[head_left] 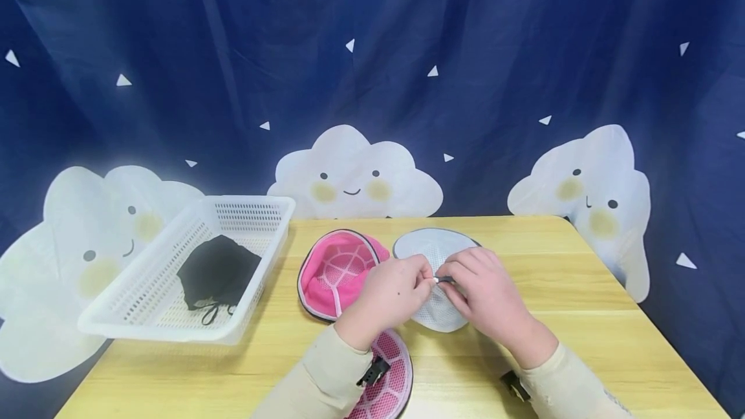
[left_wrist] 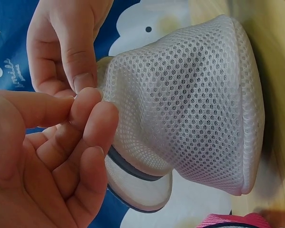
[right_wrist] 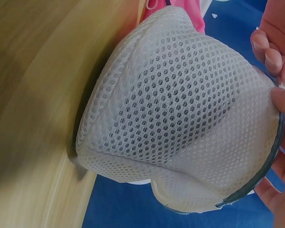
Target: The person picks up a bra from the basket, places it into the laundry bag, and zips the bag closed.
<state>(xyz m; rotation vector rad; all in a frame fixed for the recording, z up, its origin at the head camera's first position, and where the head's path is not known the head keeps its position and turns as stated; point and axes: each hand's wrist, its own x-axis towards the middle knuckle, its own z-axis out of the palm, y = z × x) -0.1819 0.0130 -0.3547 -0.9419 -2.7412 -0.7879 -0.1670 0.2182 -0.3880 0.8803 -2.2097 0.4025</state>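
Note:
A white mesh laundry bag (head_left: 439, 319) with a dark zip edge stands on the table, its round mouth facing up. My left hand (head_left: 387, 293) pinches a small white bit at the end of the bag's dark zip trim, between thumb and forefinger. Close against it on the right, my right hand (head_left: 489, 293) grips the dark edge at the rim. In the left wrist view the mesh side (left_wrist: 190, 104) bulges out beside both hands. The right wrist view shows the dark zip edge (right_wrist: 256, 180) running to my right fingers.
An unzipped pink mesh bag (head_left: 340, 270) lies left of the white one. Another pink mesh piece (head_left: 396, 374) is partly under my left forearm. A white plastic basket (head_left: 157, 333) at the left holds a black drawstring pouch (head_left: 218, 273). A blue curtain (head_left: 372, 83) hangs behind the table.

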